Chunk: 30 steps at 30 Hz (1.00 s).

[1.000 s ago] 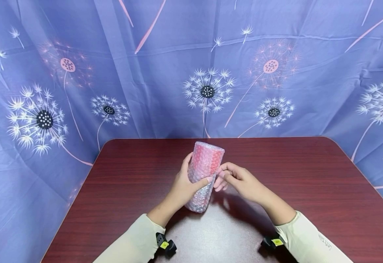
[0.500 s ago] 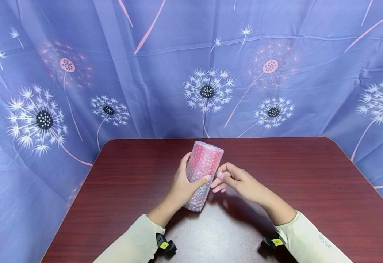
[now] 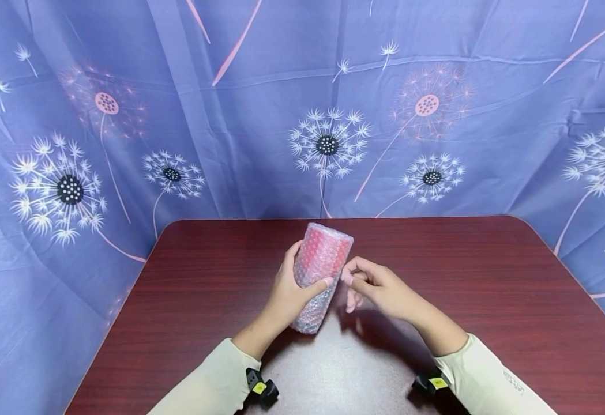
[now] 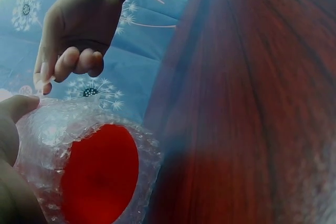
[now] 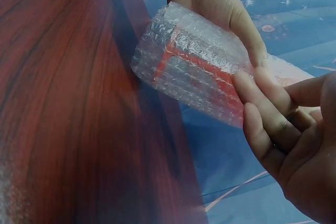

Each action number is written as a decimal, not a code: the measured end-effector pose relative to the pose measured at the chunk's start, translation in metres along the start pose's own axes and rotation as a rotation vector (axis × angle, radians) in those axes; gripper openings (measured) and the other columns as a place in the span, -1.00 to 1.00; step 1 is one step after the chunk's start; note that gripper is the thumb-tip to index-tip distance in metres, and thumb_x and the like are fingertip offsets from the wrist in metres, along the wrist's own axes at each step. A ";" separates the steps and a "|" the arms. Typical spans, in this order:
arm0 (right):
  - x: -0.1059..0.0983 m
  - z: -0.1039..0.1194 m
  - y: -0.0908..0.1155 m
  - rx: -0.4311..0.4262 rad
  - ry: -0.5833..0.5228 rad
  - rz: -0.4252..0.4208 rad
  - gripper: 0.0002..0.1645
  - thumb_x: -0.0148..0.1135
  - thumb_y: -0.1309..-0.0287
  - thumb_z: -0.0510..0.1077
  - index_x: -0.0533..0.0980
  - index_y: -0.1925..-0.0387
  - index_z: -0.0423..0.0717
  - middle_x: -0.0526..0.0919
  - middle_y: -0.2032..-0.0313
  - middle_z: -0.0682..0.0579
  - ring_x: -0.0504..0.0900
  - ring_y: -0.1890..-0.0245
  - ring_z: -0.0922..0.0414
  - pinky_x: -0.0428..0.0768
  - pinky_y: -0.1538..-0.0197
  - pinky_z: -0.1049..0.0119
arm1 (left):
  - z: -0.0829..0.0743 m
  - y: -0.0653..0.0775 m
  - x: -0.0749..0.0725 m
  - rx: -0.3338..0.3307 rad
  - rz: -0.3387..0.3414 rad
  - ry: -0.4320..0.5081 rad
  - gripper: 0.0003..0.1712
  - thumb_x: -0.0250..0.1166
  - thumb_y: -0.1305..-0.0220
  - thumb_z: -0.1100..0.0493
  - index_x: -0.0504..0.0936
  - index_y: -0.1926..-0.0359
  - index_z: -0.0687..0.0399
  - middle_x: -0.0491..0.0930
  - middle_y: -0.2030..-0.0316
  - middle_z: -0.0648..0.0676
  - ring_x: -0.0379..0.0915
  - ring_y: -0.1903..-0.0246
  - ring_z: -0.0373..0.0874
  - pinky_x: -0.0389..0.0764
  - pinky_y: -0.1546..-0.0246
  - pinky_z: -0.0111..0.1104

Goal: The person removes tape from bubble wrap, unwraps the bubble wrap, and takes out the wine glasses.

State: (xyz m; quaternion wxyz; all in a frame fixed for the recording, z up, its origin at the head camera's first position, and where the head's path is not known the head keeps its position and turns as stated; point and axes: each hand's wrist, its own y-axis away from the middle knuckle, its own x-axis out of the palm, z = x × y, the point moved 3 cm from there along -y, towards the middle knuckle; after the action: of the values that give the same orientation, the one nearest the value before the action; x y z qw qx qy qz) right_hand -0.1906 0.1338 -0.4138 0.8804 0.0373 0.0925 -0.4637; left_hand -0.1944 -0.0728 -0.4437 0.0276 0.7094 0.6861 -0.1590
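In the head view my left hand (image 3: pixel 290 293) grips a red cylinder wrapped in bubble wrap (image 3: pixel 323 259), its thumb across the near side. The roll stands tilted above the table, its top leaning right. My right hand (image 3: pixel 385 288) is at its right side. The left wrist view shows the right thumb and index finger (image 4: pixel 44 72) pinching a small bit of the clear wrap edge; the other fingers are curled. Through the wrap's open end the red round base (image 4: pixel 102 174) shows. In the right wrist view, red stripes show through the bubble wrap (image 5: pixel 194 66).
A dark red wood-grain table (image 3: pixel 219 271) lies beneath the hands. Behind and to the sides hangs a blue curtain (image 3: pixel 260 144) with dandelion prints. Wrist cameras (image 3: pixel 263 387) are strapped to both light sleeves.
The wrapped cylinder has shifted very slightly left. The right hand's lower fingers have moved off the roll's side and now curl downward, while its thumb and index finger stay close to the wrap.
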 end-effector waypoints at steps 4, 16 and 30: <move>0.000 0.001 0.000 -0.059 0.039 0.022 -0.84 0.03 -0.51 -0.17 0.44 0.09 -0.22 0.73 0.41 -0.16 0.77 0.35 -0.02 0.75 0.17 0.00 | 0.000 0.000 0.000 -0.002 -0.007 -0.011 0.11 0.61 0.01 -0.05 0.17 -0.50 -0.33 0.41 -0.35 -0.01 0.45 -0.23 -0.04 0.47 -0.28 -0.06; 0.003 0.000 -0.002 -0.149 0.043 0.059 -0.86 0.17 -0.42 -0.22 0.44 0.21 -0.24 0.68 0.46 -0.22 0.73 0.38 -0.13 0.75 0.19 -0.02 | 0.000 0.002 0.002 -0.008 0.029 -0.052 0.14 0.60 0.03 -0.12 0.14 -0.51 -0.38 0.40 -0.35 0.06 0.47 -0.19 0.01 0.51 -0.23 -0.03; 0.001 -0.002 -0.002 -0.153 0.152 0.018 -0.81 0.11 -0.45 -0.23 0.44 0.24 -0.34 0.70 0.52 -0.09 0.74 0.44 0.03 0.73 0.25 0.20 | -0.001 0.003 0.002 -0.003 0.024 -0.064 0.13 0.60 0.02 -0.08 0.15 -0.51 -0.33 0.41 -0.34 0.06 0.47 -0.19 0.00 0.51 -0.24 -0.03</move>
State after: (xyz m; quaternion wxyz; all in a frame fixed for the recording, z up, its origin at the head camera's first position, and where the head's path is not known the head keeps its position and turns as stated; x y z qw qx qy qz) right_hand -0.1920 0.1316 -0.4156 0.8753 0.0056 0.1937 -0.4430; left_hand -0.1916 -0.0708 -0.4437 0.0526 0.7122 0.6765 -0.1802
